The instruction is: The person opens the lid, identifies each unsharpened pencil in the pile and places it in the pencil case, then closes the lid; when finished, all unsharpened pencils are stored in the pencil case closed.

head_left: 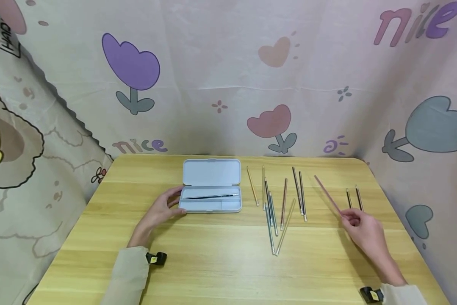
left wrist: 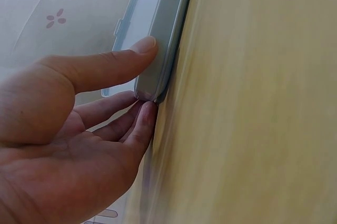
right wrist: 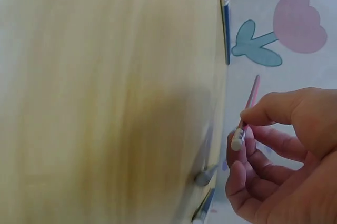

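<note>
A light blue pencil case [head_left: 231, 206] stands with its lid [head_left: 211, 171] raised and a dark pencil [head_left: 211, 196] lying in its rear compartment. My left hand [head_left: 161, 212] holds the case's left end, the thumb on its front wall and the fingers around the corner, as the left wrist view shows. Between thumb and fingers, my right hand [head_left: 365, 233] pinches a pink pencil [head_left: 327, 195] near its eraser end, its far end slanting up and left. Two dark pencils [head_left: 358, 197] lie just beyond that hand, partly hidden by it.
Several loose pencils lie between the case and my right hand, among them a yellow pencil [head_left: 253, 186], a reddish-brown pencil [head_left: 283, 203] and a teal pencil [head_left: 270, 233]. A printed curtain [head_left: 213, 63] hangs behind the wooden table [head_left: 213, 271].
</note>
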A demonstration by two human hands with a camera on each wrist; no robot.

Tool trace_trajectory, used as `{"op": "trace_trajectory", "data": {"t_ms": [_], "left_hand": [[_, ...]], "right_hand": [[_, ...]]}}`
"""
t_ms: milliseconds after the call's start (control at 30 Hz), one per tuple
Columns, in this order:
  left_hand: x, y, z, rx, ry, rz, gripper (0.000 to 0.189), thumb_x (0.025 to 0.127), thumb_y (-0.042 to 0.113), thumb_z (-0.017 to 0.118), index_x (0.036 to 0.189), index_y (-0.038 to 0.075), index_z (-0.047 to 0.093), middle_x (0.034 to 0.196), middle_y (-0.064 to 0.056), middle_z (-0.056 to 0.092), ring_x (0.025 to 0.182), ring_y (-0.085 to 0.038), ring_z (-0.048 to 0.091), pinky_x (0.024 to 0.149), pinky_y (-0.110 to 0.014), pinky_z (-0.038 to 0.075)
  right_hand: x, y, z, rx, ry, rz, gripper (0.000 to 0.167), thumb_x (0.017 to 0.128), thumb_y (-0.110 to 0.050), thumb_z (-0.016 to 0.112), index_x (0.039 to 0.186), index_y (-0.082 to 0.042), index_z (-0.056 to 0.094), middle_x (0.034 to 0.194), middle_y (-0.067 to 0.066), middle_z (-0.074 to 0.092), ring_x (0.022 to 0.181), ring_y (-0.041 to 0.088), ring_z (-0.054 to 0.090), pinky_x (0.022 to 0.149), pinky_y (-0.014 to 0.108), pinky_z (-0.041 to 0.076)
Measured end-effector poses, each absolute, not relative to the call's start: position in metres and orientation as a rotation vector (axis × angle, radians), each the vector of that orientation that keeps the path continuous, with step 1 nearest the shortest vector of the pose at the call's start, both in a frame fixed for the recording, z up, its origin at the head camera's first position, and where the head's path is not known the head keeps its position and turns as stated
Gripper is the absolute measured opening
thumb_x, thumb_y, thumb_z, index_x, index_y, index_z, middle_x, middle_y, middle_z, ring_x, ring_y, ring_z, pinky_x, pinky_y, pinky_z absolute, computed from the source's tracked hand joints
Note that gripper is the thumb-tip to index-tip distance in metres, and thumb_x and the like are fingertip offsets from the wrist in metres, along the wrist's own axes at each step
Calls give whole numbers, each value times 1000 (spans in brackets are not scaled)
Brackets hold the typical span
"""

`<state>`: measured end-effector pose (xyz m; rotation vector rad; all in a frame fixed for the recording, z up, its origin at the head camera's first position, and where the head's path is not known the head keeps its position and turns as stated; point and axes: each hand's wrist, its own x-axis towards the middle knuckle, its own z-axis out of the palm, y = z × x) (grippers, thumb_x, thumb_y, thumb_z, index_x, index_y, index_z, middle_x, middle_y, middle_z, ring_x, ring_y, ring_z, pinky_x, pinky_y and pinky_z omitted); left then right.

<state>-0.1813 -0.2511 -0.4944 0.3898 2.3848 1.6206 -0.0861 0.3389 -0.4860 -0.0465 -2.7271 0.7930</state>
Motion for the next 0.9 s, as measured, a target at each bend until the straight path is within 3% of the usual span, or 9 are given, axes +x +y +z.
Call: {"op": "trace_trajectory", "data": {"t_ms": [267, 533, 667, 900], "left_hand": [[-180, -251, -497, 378, 2379, 1631, 84, 87, -6, 77, 156, -8, 30, 152, -32, 40, 141, -51, 39, 117, -51, 38], [-182, -252, -496, 377, 2381, 1635, 84, 86, -7, 77, 156, -7, 31, 152, -31, 40, 141, -50, 38, 118, -50, 37], [-182, -252, -495, 373, 2387, 1631, 84, 87, -5, 77, 156, -7, 31, 152, -31, 40, 141, -51, 38, 118, -51, 38], [-181, -251, -495, 370, 2370, 1638, 85, 86, -6, 77, 156, -9, 29, 152, -33, 39, 141, -52, 38, 116, -51, 39]], "right_hand": [[-95, 318, -481, 32, -2707, 947, 13, 85, 8, 73, 97, 2, 73, 81, 7, 70, 68, 9, 62, 57, 14, 54], [-109, 290, -479, 119, -2660, 1070, 12, 89, 6, 72, 99, 1, 73, 85, 12, 71, 77, 9, 64, 64, 14, 58], [-119, 270, -479, 134, -2634, 1180, 14, 90, 6, 73, 102, 2, 74, 90, 12, 73, 83, 17, 67, 69, 15, 60], [-129, 237, -482, 180, -2581, 1332, 17, 87, 9, 75, 102, 1, 75, 90, 13, 72, 81, 26, 68, 64, 18, 61]]}}
